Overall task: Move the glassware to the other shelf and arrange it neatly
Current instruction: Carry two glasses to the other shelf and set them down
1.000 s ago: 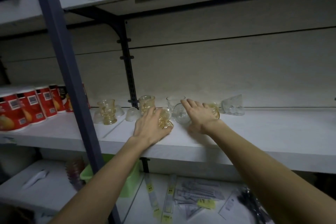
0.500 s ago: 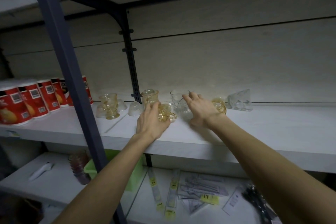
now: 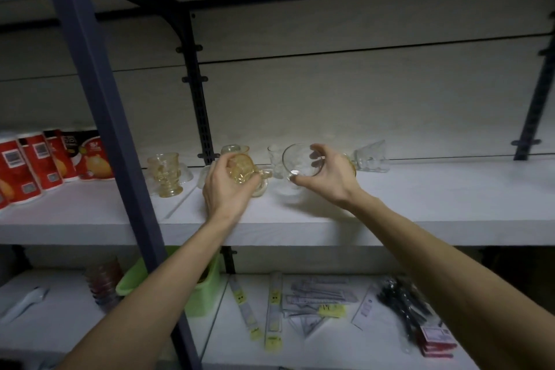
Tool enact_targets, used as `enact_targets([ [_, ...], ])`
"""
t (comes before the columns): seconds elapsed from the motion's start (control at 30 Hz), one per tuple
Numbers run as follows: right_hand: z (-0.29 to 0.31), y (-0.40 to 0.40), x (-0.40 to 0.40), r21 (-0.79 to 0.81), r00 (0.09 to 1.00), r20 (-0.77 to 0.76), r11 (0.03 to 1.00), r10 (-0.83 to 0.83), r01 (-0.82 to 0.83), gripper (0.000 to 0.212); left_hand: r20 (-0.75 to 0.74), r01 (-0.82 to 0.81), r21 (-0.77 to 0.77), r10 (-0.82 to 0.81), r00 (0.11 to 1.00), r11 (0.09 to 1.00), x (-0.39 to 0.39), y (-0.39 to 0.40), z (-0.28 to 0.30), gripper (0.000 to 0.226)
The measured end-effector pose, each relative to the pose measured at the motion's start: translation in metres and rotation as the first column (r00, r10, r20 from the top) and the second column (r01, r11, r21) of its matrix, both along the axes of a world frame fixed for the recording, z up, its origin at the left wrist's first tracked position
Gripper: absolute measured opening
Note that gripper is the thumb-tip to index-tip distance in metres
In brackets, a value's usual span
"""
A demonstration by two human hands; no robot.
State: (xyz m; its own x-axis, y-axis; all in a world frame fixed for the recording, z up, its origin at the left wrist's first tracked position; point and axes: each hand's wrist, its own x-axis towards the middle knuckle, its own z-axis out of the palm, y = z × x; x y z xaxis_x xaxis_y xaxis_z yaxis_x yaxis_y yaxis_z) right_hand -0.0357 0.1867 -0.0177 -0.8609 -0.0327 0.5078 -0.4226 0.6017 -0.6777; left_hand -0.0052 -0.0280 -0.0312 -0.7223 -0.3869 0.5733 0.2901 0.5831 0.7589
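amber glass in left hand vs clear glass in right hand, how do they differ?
Colour: the amber glass is yellow-tinted; the clear glass has no tint.
Surface: the amber glass looks patterned, the clear glass smoother.
Pose: the clear glass is tipped with its open mouth toward the camera; the amber glass's pose is unclear behind the left hand.
Shared: both are hand-held above the shelf, the clear one in the right hand.

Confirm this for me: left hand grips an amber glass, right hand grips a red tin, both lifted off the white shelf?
Not quite. In the head view the right hand grips a clear glass bowl, not a red tin. The left hand does grip the amber glass above the white shelf.
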Motion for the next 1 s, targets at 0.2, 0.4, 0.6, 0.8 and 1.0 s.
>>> enact_targets([
  [0.2, 0.004, 0.009, 0.047, -0.328, 0.998, -0.006, 0.943, -0.057, 0.051, 0.091, -0.072, 0.193, 0.04, -0.19, 0.979, 0.98, 0.02, 0.007, 0.022, 0.072],
  [0.4, 0.004, 0.055, 0.103, -0.685, 0.997, 0.007, 0.727, -0.074, 0.058, 0.088, -0.196, 0.522, 0.218, -0.487, 0.851, 0.825, 0.051, 0.056, 0.036, 0.07],
  [0.6, 0.0, 0.139, 0.176, -0.635, 0.964, -0.056, 0.754, -0.261, 0.167, 0.095, -0.185, 0.699, 0.147, -0.675, 0.714, 0.7, 0.086, 0.149, 0.034, 0.074],
  [0.8, -0.008, 0.231, 0.243, -0.573, 0.866, -0.143, 0.753, -0.48, 0.323, 0.085, -0.127, 0.769, -0.008, -0.763, 0.633, 0.639, 0.121, 0.26, 0.03, 0.063],
  [1.0, -0.019, 0.357, 0.291, -0.579, 0.802, -0.119, 0.697, -0.585, 0.422, 0.081, -0.084, 0.812, -0.122, -0.821, 0.564, 0.571, 0.158, 0.392, 0.021, 0.07],
])
